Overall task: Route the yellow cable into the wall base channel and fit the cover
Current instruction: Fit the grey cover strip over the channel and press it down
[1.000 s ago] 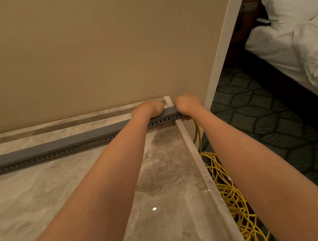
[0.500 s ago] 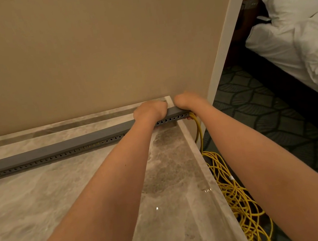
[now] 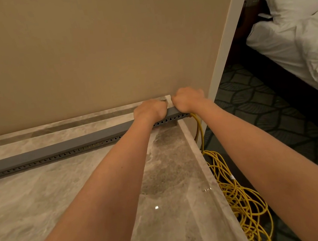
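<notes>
Here both arms reach forward to the foot of the beige wall [image 3: 82,49], and the two hands sit close together, nearly touching, on the right end of the gray channel [image 3: 56,150]. The channel is a long, straight gray strip with a row of small slots along its near side. It lies on the marble floor [image 3: 42,198] just in front of the wall base, running from the left edge of the view to the marble's right border. The left hand [image 3: 149,109] is curled over the top of the channel a little in from its end, knuckles up and fingers hooked over the far side. The right hand [image 3: 186,99] is curled the same way over the very end of the channel, beside the white trim [image 3: 229,28] at the wall corner. The fingertips of both hands are hidden behind the strip, so it is unclear whether they hold a separate cover or the channel body. The yellow cable [image 3: 247,216] comes out just below the right hand at the channel's end, drops down past the marble edge, and gathers in a loose tangled heap on the dark patterned carpet [image 3: 265,109], under the right forearm. Well off to the right stands a bed [image 3: 296,39] with white linen.
</notes>
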The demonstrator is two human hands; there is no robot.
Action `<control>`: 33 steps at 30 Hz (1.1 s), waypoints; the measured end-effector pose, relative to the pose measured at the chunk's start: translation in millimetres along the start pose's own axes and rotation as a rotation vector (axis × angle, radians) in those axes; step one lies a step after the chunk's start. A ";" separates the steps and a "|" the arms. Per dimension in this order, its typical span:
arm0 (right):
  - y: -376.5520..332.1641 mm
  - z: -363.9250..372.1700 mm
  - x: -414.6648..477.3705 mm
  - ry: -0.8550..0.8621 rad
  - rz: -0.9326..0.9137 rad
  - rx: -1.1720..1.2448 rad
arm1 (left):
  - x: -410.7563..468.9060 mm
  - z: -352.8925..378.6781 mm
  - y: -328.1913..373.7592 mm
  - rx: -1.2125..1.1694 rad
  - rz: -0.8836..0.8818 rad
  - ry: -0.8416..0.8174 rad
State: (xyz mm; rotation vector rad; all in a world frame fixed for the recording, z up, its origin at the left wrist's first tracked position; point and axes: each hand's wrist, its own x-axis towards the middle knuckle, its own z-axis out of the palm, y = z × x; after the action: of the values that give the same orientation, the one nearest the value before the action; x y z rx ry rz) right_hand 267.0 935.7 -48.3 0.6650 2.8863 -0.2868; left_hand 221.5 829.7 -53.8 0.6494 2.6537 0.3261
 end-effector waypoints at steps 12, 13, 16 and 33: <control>1.1 1.6 -1.7 0.028 -0.076 0.010 | -2.8 -0.7 0.9 -0.016 -0.002 0.008; 2.3 4.1 -0.3 0.014 -0.042 0.072 | -2.0 -0.3 0.6 -0.020 -0.003 -0.009; 5.8 5.6 -0.4 -0.070 0.068 0.429 | 1.2 -0.2 -0.1 -0.032 0.010 -0.004; 6.7 11.0 4.2 -0.074 -0.067 0.108 | 4.3 11.6 2.9 0.070 0.177 0.171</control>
State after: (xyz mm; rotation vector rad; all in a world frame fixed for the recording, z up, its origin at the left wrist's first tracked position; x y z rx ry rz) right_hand 267.6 940.9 -60.7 0.5625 2.8421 -0.4696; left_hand 224.0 835.8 -64.7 0.9202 2.7852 0.3540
